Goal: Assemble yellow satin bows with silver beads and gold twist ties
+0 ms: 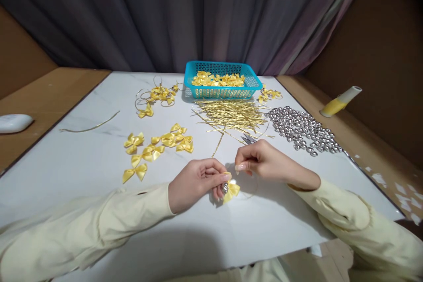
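Observation:
My left hand (201, 183) is closed, pinching a yellow ribbon bow (232, 191) between thumb and fingers. Against the bow sits a small shiny silver bead (225, 188), close to my fingertips. Just to the right, my right hand (261, 161) is held in a pinch above the bow; whatever lies between its fingertips is too small to make out. A faint thin strand curves over the table to the right of the bow. Small metal snips (249, 139) lie just beyond my right hand, partly hidden by it.
Loose yellow bows (168, 139) lie to the left. Gold twist ties (231, 114) are heaped before a blue basket (223, 94) holding more bows. Silver beads (304, 130) spread at right, near a yellow-and-white tube (340, 102). Bows with cords (161, 94) lie back left; a white object (15, 123) sits far left.

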